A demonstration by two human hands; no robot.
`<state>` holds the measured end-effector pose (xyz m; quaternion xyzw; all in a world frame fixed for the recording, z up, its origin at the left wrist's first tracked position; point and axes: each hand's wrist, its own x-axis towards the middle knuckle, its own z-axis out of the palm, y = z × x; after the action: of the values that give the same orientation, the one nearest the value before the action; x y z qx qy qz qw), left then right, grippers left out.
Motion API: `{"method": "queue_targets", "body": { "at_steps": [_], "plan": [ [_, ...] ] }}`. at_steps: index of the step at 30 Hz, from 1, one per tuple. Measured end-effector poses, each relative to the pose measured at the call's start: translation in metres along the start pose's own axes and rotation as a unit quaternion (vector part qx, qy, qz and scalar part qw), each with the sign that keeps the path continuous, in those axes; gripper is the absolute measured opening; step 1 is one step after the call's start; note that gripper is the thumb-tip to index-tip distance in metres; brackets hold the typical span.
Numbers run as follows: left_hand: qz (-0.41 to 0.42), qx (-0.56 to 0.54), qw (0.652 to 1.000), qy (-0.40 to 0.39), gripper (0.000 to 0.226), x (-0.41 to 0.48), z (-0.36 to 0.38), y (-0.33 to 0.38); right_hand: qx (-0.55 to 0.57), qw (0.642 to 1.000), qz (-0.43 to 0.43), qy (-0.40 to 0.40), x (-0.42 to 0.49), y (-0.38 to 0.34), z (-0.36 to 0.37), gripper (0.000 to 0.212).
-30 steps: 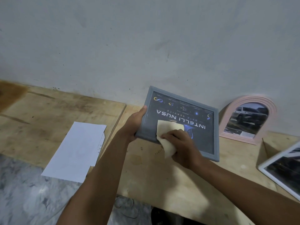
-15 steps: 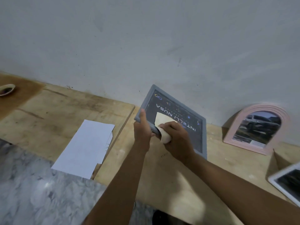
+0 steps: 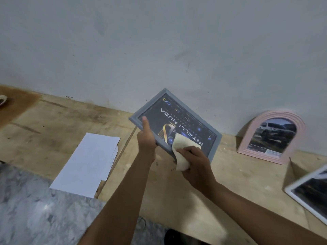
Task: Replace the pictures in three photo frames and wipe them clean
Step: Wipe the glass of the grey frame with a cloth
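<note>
The left hand (image 3: 146,140) grips the grey frame (image 3: 185,124) by its near edge, thumb across the front, while the right hand (image 3: 196,161) pinches a cloth (image 3: 182,149) against the glass. The frame seems held clear of the tabletop (image 3: 230,174). Hard rubbing could twist it out of that one-sided grip and drop it.

Left hand (image 3: 146,138) holds grey frame (image 3: 216,141); right hand (image 3: 195,162) presses cloth (image 3: 180,147) on it.
</note>
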<state>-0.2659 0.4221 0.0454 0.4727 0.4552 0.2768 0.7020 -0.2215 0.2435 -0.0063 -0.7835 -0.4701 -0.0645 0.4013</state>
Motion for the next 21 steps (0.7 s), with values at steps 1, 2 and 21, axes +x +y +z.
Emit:
{"method": "queue_targets", "body": {
  "at_steps": [1, 2, 21],
  "plan": [
    [0.006, 0.009, 1.0, 0.001, 0.059, -0.005, 0.007, -0.007, 0.009, 1.0, 0.009, 0.009, 0.007, -0.006, 0.001, 0.047],
    [0.008, 0.011, 1.0, 0.006, 0.057, -0.009, 0.011, -0.012, 0.014, 1.0, 0.011, 0.016, 0.014, -0.011, 0.002, 0.047],
    [-0.041, -0.012, 0.999, -0.031, 0.072, 0.013, -0.017, 0.008, -0.087, 0.968, -0.211, -0.1, -0.006, -0.01, -0.004, 0.048]
  ]
}}
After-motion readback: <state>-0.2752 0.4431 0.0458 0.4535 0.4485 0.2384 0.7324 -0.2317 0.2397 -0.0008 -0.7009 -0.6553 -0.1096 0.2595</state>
